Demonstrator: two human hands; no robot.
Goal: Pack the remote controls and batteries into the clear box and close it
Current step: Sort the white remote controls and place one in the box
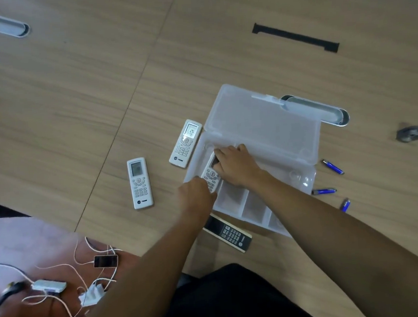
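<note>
A clear box (pixel 302 176) sits open on the wooden table (pixel 97 92), with its lid (pixel 263 126) laid flat behind it. Both hands hold 1 white remote (pixel 210 174) inside the box, at its left end. The right hand (pixel 236 165) lies over the top of that remote with bent fingers, and the left hand (pixel 193 194) pinches its near end. 2 more white remotes lie on the table left of the box: 1 (pixel 185 143) just beside the box wall and 1 (pixel 140 183) farther off. A black remote (pixel 227 233) lies tucked against the near edge of the box, partly under the left arm. 3 blue batteries (pixel 332 166) lie on the table right of the box, apart from each other. The small compartments along the near side of the box look bare. A metal cable slot (pixel 324 111) is behind the lid. White cables (pixel 87 273) and a charger lie off the table edge at the lower left.
</note>
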